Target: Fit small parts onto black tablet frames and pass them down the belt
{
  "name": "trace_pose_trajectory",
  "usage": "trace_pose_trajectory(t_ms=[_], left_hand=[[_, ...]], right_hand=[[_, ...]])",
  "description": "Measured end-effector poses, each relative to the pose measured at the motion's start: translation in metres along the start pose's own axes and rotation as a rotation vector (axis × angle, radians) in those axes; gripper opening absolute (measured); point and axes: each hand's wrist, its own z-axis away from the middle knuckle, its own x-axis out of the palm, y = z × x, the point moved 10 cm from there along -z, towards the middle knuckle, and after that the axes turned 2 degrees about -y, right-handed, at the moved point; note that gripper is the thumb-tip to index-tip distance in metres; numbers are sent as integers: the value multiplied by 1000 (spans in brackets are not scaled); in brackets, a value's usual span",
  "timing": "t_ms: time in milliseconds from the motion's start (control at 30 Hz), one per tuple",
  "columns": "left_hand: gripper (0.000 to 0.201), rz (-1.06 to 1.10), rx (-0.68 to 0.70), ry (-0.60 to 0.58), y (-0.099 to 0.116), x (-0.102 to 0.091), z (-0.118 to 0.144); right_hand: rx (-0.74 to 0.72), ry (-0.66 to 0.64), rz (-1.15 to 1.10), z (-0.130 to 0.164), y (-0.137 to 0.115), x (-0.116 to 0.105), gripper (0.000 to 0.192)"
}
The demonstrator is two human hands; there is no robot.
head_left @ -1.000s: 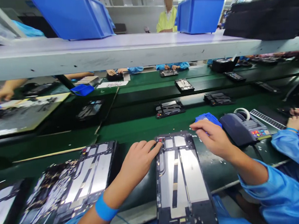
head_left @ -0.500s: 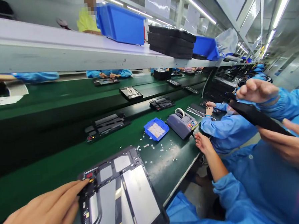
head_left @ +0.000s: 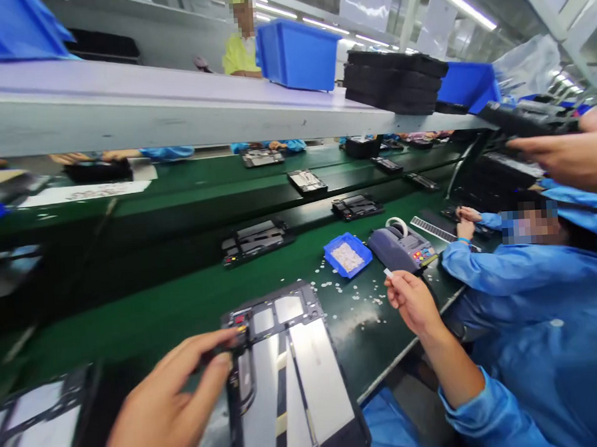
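In the head view, an opened tablet [head_left: 313, 363] with silver battery panels lies on the green bench in front of me. My left hand [head_left: 170, 403] grips its upper left edge between thumb and fingers, beside a small red and gold part. My right hand [head_left: 413, 303] is raised to the right of the tablet, pinching a small white piece of tape [head_left: 388, 272]. Just beyond that hand stands a grey tape dispenser [head_left: 397, 246] with a white roll on top. A blue tray [head_left: 363, 263] of small pale pieces sits left of the dispenser.
Several opened tablets lie along the belt, one [head_left: 257, 240] behind mine and another [head_left: 32, 431] at lower left. Pale scraps [head_left: 355, 297] are scattered on the bench. A co-worker's hand [head_left: 570, 152] holds a dark tablet at right. A shelf [head_left: 173, 116] with blue bins spans overhead.
My right hand has come away from the tape dispenser and now shows a white piece of tape in its fingers. The view has turned left. My left hand stays at the tablet's edge.
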Motion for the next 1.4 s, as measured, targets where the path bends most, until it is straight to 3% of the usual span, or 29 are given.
trace_pose_trajectory(t_ms=[167, 267, 333, 433, 500, 600, 733, 833, 933, 1400], left_hand=[[37, 547, -247, -76, 51, 37, -19], [39, 865, -310, -63, 55, 53, -22], [28, 987, -330, -10, 49, 51, -21], [21, 979, -331, 138, 28, 27, -16], [19, 841, -314, 206, 12, 3, -14], [17, 514, -257, 79, 1, -14, -18], [12, 105, -27, -114, 16, -7, -23], [15, -161, 165, -164, 35, 7, -20], [18, -341, 258, -209, 42, 20, -16], [20, -457, 331, -264, 48, 25, -20]], right_hand=[[-124, -531, 266, 53, -29, 160, 16], [-302, -723, 354, 83, -47, 221, 17], [-406, -806, 379, 97, -52, 244, 19], [-486, -870, 448, 100, -49, 255, 23], [-571, -863, 559, 93, -48, 253, 25], [-830, -904, 804, 91, -49, 257, 28], [-1122, -1015, 1138, 96, -30, 276, 31], [-1210, -1080, 1273, 99, -16, 285, 31], [-1227, -1125, 1346, 101, -7, 286, 30], [-1299, -1123, 1419, 107, -6, 287, 26]])
